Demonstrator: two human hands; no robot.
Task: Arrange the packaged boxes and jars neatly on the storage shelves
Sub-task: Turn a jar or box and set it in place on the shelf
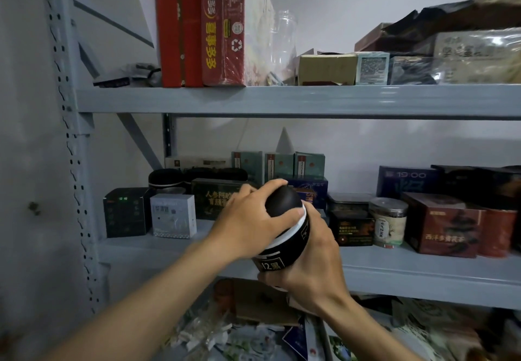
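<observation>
Grey shelves (282, 101) fill the wall; both hands grip a black jar (284, 228) tilted before the middle shelf, left hand (248, 219) capping its lid, right hand (313, 270) round its base, free shelf space lying far-left.

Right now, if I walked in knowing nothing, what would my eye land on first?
First, the black jar at the centre, held up in front of the middle shelf. The left hand grips its domed lid and the right hand holds its body from below. Next, the tall red boxes standing upright at the left of the upper shelf.
</observation>
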